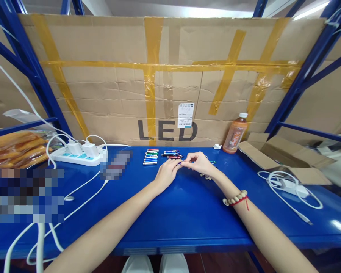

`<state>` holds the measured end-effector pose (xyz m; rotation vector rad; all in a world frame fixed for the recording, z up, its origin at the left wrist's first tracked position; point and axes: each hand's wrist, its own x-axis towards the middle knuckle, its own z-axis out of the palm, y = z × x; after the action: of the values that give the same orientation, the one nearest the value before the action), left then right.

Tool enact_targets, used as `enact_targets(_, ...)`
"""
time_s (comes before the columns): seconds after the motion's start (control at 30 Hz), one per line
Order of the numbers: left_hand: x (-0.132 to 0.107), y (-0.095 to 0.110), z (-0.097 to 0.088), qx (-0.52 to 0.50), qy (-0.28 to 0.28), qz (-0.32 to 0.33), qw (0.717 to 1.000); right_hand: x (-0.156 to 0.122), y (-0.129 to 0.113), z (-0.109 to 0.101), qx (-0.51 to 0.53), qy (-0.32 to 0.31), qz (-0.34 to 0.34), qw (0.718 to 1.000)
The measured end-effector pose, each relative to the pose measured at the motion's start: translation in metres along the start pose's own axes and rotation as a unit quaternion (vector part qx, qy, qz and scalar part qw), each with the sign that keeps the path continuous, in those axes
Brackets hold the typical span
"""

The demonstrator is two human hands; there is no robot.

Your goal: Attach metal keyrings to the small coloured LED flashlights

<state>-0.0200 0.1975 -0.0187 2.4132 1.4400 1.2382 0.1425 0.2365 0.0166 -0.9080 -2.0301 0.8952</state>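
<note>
My left hand (167, 172) and my right hand (200, 163) meet over the blue tabletop, fingers closed in a pinch. Between their fingertips a bit of a small blue metal tube (180, 163) shows; the fingers hide most of it. Just left of my left hand, several slim metal tubes (150, 156) in red, green, blue and silver lie side by side. Behind my hands is a looser group of similar tubes (170, 152), partly covered by my fingers. Several small round metallic pieces (206, 176) lie under my right wrist.
A white power strip (74, 156) with chargers and cables stands at the left, near a blurred-out phone-like shape (118, 165). An orange drink bottle (235, 134), an open cardboard box (284, 151) and a coiled white cable (294, 189) are at the right. Taped cardboard (116, 98) walls off the back.
</note>
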Motion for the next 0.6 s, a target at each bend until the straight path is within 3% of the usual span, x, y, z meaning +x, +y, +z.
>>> enact_targets(0.27, 0.000, 0.007, -0.005, -0.032, -0.015, -0.008, 0.999, 0.001, 0.000, 0.000, 0.000, -0.008, 0.010, 1.000)
enact_targets(0.43, 0.000, 0.012, -0.007, -0.042, -0.022, -0.045, 0.998, 0.002, 0.003, -0.002, -0.056, 0.016, -0.013, 0.998)
enact_targets(0.6, 0.000, 0.014, -0.010, -0.041, -0.032, -0.070, 0.996, 0.003, 0.002, -0.008, -0.027, 0.028, -0.062, 0.997)
